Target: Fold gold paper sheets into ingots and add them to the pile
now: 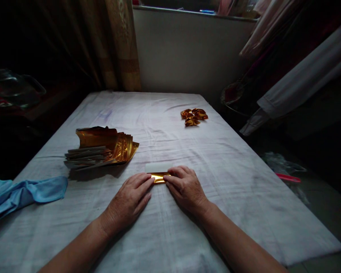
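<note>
On the white-covered table, a gold foil paper (158, 178) lies folded into a narrow strip. A pale strip (156, 167) shows along its far side; whether it belongs to the same sheet I cannot tell. My left hand (129, 196) grips the left end of the foil paper, fingers close together and pressed down. At the right end, my right hand (187, 189) holds it the same way, fingers bent over it. The shiny middle of the foil is visible between the fingertips. Ahead to the left sits a loose stack of gold foil sheets (98, 140), curled and fanned at the edges.
Several folded gold foil pieces (192, 121) lie in a cluster at the far right. A blue cloth (28, 195) rests at the left edge. The table (230, 227) ends at the right beside hanging clothes (301, 72). A curtain (122, 45) hangs behind.
</note>
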Demonstrator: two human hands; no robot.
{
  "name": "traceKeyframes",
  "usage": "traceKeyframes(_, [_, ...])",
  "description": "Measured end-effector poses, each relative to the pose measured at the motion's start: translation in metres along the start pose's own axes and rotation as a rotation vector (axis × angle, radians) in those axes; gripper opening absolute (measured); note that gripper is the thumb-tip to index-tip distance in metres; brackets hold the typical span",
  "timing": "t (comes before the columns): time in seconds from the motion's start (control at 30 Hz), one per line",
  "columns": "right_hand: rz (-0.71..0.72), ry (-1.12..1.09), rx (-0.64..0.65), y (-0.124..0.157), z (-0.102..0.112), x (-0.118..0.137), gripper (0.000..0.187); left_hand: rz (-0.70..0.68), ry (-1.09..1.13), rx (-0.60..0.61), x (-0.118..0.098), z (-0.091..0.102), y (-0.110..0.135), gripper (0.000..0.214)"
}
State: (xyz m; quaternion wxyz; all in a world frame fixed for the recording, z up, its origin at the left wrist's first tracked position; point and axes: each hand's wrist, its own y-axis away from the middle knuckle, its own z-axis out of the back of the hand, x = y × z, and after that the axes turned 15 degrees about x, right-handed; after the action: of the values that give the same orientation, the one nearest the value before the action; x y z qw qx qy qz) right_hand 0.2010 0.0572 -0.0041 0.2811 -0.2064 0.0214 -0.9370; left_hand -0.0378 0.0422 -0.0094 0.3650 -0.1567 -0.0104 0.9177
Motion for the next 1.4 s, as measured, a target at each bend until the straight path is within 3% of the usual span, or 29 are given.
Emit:
traceKeyframes(1.03, [0.024,0.072,-0.024,-0.001,-0.004,-0.002,0.017,-0.007,-0.28,-0.022,-0.012,-0.004,-0.001,0.039])
traceKeyframes(1.4, [0.04,0.102,-0.049,0.001,-0.005,-0.001,0.02,0.005,-0.233,0.019,-0.013,-0.006,-0.001,0.038])
